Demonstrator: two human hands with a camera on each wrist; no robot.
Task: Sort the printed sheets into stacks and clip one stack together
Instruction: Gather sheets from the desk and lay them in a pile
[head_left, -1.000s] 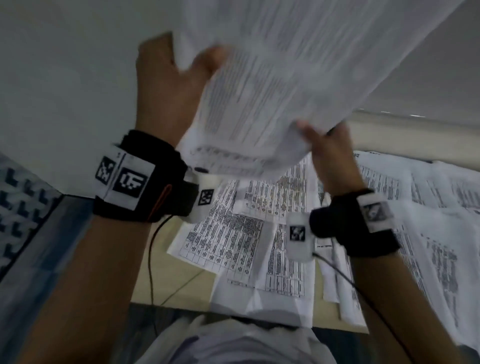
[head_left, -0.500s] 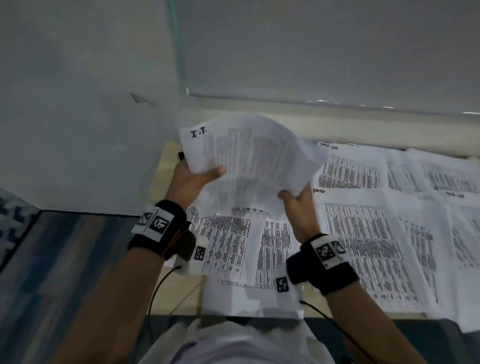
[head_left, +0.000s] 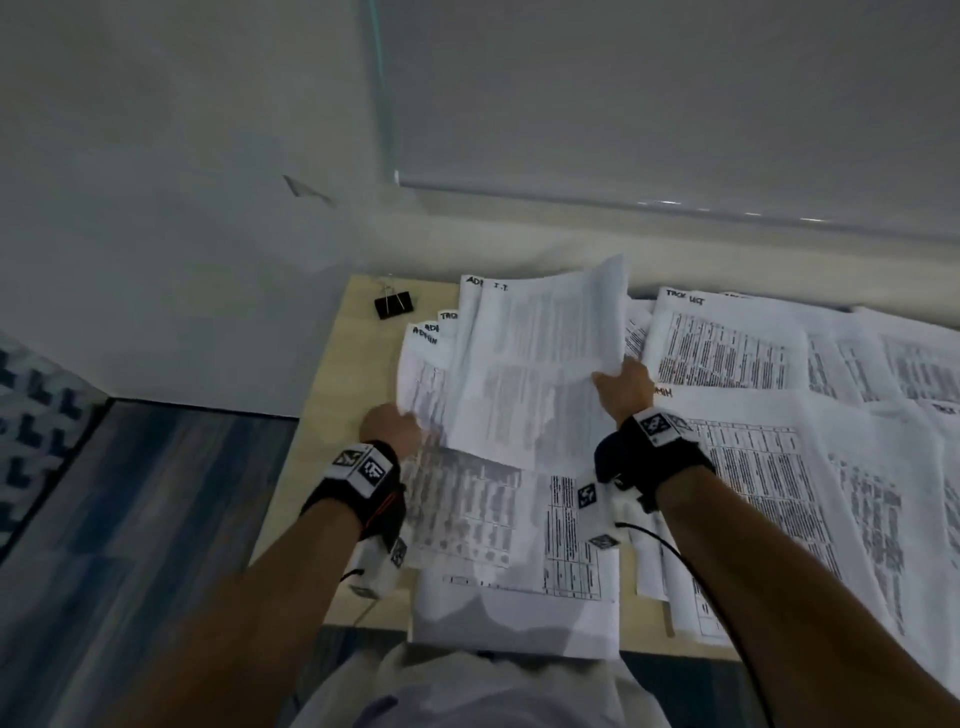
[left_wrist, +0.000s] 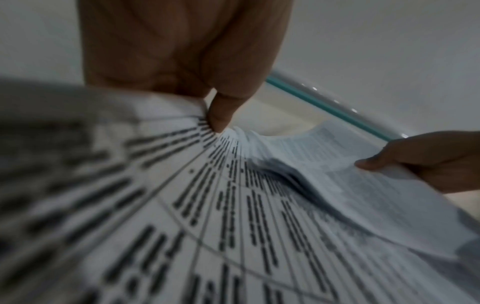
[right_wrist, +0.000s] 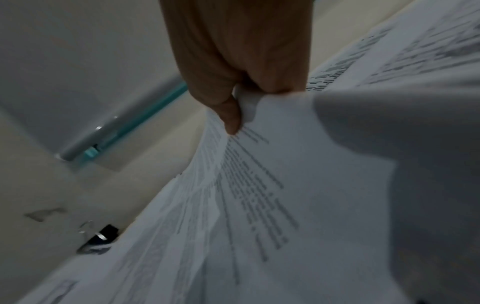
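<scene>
Over the desk's left end, the held sheaf (head_left: 540, 364) was pinched at its edges by the left hand (head_left: 389, 428) and right hand (head_left: 626, 387). Labelled sheets (head_left: 727, 353) lay overlapped, not squared; the binder clip (head_left: 394, 304) sat unused, so clipping remained.

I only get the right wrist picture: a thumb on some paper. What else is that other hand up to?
Observer: The left hand pinches a lower bunch of sheets at their left edge.
Operator: And that dark thing in my corner?
Observer: A black binder clip, lying on the desk beyond the papers, untouched.
Operator: Any writing on my bundle?
Observer: The sheet held by the right hand is marked "I.T." at its top.
</scene>
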